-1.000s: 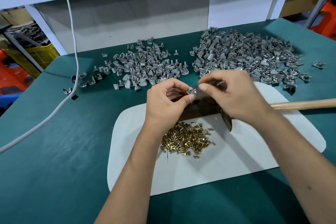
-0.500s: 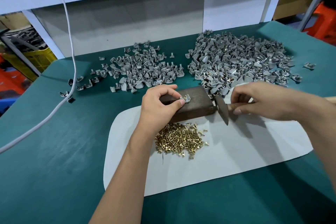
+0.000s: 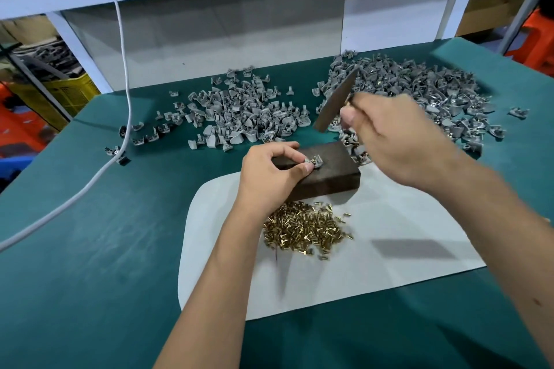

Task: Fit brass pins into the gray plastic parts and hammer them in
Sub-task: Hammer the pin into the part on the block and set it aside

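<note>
On top of the dark block (image 3: 326,169), near its left end, sits one gray part (image 3: 314,162) with a brass pin showing in it. The left hand (image 3: 271,177) pinches this part between thumb and forefinger and steadies it there. Above and to the right, the right hand (image 3: 398,141) is curled round the handle of a hammer (image 3: 335,100), whose head is raised and tilted over the far side of the block, apart from the part; the hand is blurred. By my reading the pin is fitted but not yet driven home, so this piece is at the striking step.

Just near of the block, a heap of brass pins (image 3: 305,231) lies on the white mat (image 3: 404,263). Beyond the block, on the green table (image 3: 90,249), are two gray heaps: the left pile (image 3: 236,114) and the larger right pile (image 3: 419,93), where brass glints in some pieces, which suggests finished ones. With so many pins and parts lying loose, much work seems to remain.
</note>
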A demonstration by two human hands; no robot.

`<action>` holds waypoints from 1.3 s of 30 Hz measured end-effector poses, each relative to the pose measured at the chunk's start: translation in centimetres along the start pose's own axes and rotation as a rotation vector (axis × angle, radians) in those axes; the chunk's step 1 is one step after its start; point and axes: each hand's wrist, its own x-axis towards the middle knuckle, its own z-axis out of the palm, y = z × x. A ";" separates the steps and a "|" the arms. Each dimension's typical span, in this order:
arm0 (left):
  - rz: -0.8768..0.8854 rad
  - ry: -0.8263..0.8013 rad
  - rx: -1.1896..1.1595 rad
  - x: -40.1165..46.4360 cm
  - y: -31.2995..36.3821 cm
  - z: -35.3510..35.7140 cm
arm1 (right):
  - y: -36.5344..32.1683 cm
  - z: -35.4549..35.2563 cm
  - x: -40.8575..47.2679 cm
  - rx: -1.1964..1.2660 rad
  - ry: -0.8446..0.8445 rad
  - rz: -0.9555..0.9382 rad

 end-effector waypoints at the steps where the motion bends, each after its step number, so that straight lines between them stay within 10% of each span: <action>1: -0.006 0.002 -0.001 0.0 0.0 0.0 | -0.4 0.2 -0.1 -0.018 0.017 -0.007; 6: -0.035 -0.005 -0.007 -0.2 0.3 0.0 | -0.5 0.9 -0.1 -0.248 -0.342 0.069; 10: -0.035 -0.014 -0.001 -0.1 0.5 -0.1 | -0.5 -0.2 0.3 -0.153 -0.083 -0.016; 15: -0.037 -0.010 -0.002 -0.2 0.4 0.0 | -1.4 0.8 0.0 -0.307 -0.335 0.048; 19: -0.042 -0.002 -0.006 -0.2 0.4 0.0 | -1.5 -0.1 0.3 -0.280 -0.080 0.012; 24: -0.039 -0.007 -0.029 -0.3 0.6 0.0 | -2.8 0.7 0.1 -0.351 -0.329 0.050; 29: -0.033 0.014 -0.012 -0.3 0.8 0.0 | -3.0 0.3 0.3 -0.294 -0.090 0.014; 33: -0.012 0.007 -0.029 -0.4 1.1 0.0 | -3.2 0.9 -0.1 -0.376 -0.303 0.031; 39: -0.024 0.012 -0.007 -0.3 0.9 0.0 | -3.0 1.4 -0.3 -0.245 -0.155 0.011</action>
